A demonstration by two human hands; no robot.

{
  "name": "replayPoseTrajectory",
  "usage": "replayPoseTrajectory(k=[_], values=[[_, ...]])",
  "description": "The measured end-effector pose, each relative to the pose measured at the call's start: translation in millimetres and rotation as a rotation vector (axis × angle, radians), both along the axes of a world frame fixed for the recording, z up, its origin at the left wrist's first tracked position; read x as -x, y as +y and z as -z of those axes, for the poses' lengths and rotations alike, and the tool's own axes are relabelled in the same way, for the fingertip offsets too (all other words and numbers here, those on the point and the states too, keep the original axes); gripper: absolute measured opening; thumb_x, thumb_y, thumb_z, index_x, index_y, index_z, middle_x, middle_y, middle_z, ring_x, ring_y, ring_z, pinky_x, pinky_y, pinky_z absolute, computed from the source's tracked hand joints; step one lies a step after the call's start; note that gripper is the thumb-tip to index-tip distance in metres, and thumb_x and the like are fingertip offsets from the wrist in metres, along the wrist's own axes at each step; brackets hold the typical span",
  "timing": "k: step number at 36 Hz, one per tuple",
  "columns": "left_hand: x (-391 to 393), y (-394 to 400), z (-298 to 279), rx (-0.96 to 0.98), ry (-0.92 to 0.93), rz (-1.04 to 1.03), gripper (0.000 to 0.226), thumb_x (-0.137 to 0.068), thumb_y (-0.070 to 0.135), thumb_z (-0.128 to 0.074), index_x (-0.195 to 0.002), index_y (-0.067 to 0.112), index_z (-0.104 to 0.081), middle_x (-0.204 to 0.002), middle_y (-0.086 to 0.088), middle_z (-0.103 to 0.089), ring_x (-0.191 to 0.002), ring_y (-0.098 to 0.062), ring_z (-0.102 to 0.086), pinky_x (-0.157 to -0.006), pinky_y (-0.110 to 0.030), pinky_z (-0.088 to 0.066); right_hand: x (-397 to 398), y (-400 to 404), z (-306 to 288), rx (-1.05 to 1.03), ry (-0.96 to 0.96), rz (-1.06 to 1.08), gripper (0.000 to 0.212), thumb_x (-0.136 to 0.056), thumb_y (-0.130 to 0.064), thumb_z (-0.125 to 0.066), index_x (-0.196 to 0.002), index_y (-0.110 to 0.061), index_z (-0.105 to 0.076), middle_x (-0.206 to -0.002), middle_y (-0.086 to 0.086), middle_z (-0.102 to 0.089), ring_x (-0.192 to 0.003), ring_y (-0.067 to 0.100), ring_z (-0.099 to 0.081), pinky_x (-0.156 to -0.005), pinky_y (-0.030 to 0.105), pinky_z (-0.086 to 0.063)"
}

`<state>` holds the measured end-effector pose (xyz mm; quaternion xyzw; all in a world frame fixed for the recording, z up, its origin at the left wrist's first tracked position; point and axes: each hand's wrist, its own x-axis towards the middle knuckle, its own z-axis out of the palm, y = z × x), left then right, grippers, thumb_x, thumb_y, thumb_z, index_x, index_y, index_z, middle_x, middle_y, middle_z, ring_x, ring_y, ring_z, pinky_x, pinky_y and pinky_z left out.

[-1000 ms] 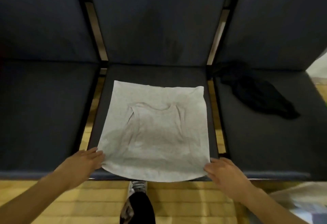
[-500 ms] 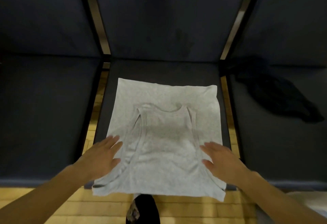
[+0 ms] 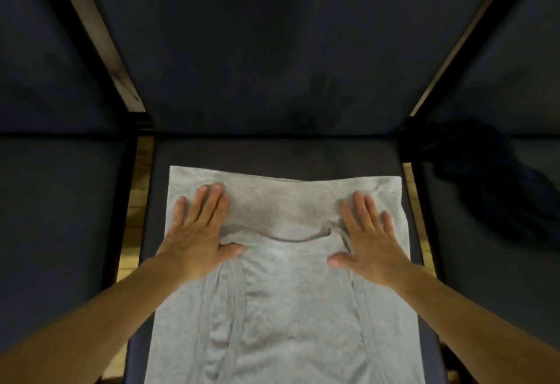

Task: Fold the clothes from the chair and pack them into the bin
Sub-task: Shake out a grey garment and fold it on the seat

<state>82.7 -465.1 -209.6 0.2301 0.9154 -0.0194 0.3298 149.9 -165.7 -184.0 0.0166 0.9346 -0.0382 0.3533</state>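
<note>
Grey knit fabric covers most of the middle chair seat [image 3: 272,153]: a grey tank top [image 3: 281,308] lies flat on the dark cushion, folded so that its neckline curves across the upper part and a plain band of cloth runs along the far edge. The left hand [image 3: 197,235] lies palm down on the garment's left side, fingers straight and spread, fingertips reaching onto the far band and the thumb touching the cloth just below the neckline's left end. The right hand [image 3: 368,241] mirrors it on the right side, flat and spread, thumb pointing inward near the neckline's right end. Both bare forearms cross the lower corners of the top. On the seat to the right, well apart from the hands, a dark garment [image 3: 497,189] lies crumpled. Strips of wooden floor [image 3: 133,214] show between the seats.
</note>
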Motion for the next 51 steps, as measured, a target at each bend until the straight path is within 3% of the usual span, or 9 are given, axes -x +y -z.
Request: replayPoseTrajectory(k=[4,6,8,11,16,21,30,37,51], values=[[27,-4,-2,-0.041,0.010,-0.002,0.116,-0.053,0.090,0.009,-0.141,0.017,0.031,-0.141,-0.002,0.048,-0.126,-0.018,0.049,-0.111,-0.046,0.020,31,7,-2,0.012,0.033,-0.020,0.106,-0.082,-0.071,-0.042,-0.140,-0.023,0.032,-0.141,0.003,0.044,-0.133,0.024,0.038,-0.115,0.047,0.011],[42,-7,-6,-0.120,0.127,0.005,0.102,-0.073,0.076,-0.010,-0.151,0.011,-0.007,-0.159,-0.011,0.007,-0.144,-0.027,0.016,-0.114,-0.051,0.002,48,9,-5,0.033,0.115,-0.020,0.094,-0.082,-0.075,-0.026,-0.144,-0.026,0.024,-0.145,-0.001,0.037,-0.135,0.019,0.034,-0.115,0.043,0.010],[56,-10,-13,-0.204,0.267,0.009,0.069,-0.088,0.052,-0.039,-0.138,0.004,-0.042,-0.146,-0.019,-0.039,-0.137,-0.037,-0.031,-0.106,-0.057,-0.026,65,14,-11,0.006,0.214,-0.014,0.079,-0.092,-0.060,-0.029,-0.149,-0.025,0.013,-0.154,0.000,0.024,-0.142,0.019,0.024,-0.116,0.042,0.005],[79,-10,-13,-0.192,0.344,-0.021,0.060,-0.070,0.006,-0.075,-0.126,0.000,-0.055,-0.131,-0.022,-0.053,-0.119,-0.043,-0.052,-0.095,-0.060,-0.042,88,27,-13,-0.076,0.230,0.002,0.071,-0.094,-0.018,-0.049,-0.152,-0.020,-0.009,-0.159,0.006,-0.006,-0.147,0.024,-0.002,-0.119,0.043,-0.008],[98,-3,-18,0.019,0.293,0.017,0.056,-0.090,0.023,-0.057,-0.141,0.019,-0.034,-0.134,-0.002,-0.045,-0.122,-0.023,-0.041,-0.100,-0.040,-0.034,96,30,-15,-0.208,0.283,-0.036,0.055,-0.088,-0.011,-0.051,-0.140,-0.021,-0.039,-0.133,0.005,-0.047,-0.123,0.025,-0.044,-0.102,0.037,-0.032],[116,6,-27,0.059,0.084,-0.183,0.009,-0.089,0.021,-0.053,-0.094,0.026,-0.048,-0.104,0.000,-0.053,-0.104,-0.021,-0.052,-0.094,-0.040,-0.037,102,33,-18,-0.200,0.245,-0.004,0.029,-0.087,-0.013,-0.050,-0.115,-0.014,-0.058,-0.116,0.008,-0.053,-0.111,0.026,-0.048,-0.092,0.034,-0.034],[97,7,-57,-0.224,0.102,-0.363,0.020,-0.084,0.010,-0.059,-0.080,0.020,-0.042,-0.081,-0.005,-0.053,-0.077,-0.023,-0.055,-0.062,-0.030,-0.041,82,48,-61,-0.087,0.165,-0.018,0.013,-0.090,-0.024,-0.052,-0.088,-0.023,-0.039,-0.073,-0.008,-0.042,-0.077,0.016,-0.050,-0.076,0.026,-0.034],[57,-15,-90,-0.300,0.107,-0.376,0.022,-0.083,0.008,-0.065,-0.091,0.019,-0.048,-0.084,-0.006,-0.058,-0.076,-0.021,-0.057,-0.062,-0.032,-0.048,42,53,-90,-0.028,0.104,0.008,0.018,-0.093,-0.028,-0.053,-0.091,-0.027,-0.036,-0.077,-0.008,-0.051,-0.063,0.004,-0.047,-0.049,0.017,-0.032],[-76,-46,-125,-0.367,-0.110,-0.542,0.008,-0.089,0.012,-0.054,-0.082,0.011,-0.053,-0.068,-0.008,-0.054,-0.054,-0.014,-0.046,-0.047,-0.025,-0.036,-88,41,-102,0.298,0.062,0.083,0.027,-0.084,0.001,-0.052,-0.081,-0.025,-0.052,-0.088,-0.005,-0.050,-0.071,0.007,-0.049,-0.054,0.016,-0.040]])
